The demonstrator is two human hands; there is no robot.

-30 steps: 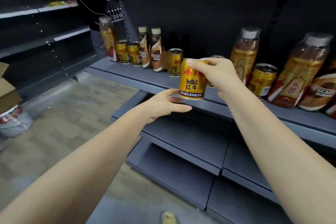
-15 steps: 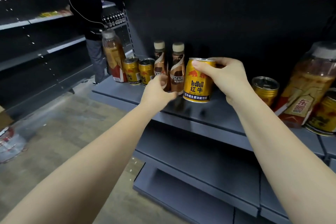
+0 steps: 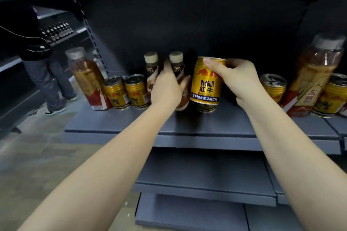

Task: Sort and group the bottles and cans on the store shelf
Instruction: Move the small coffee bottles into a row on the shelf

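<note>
My right hand is shut on a gold Red Bull can, held just above another gold can that stands on the grey shelf. My left hand wraps around the right one of two brown Nescafe coffee bottles; the other bottle stands just left of it. Further left are two gold cans and a tall tea bottle.
To the right stand a gold can, a tall tea bottle and another gold can. Lower grey shelves jut out below. A person in dark clothes stands in the aisle at left.
My left hand has moved forward from the shelf edge and closed around the right coffee bottle. The right hand has carried the can in over the shelf. The view has moved closer.
</note>
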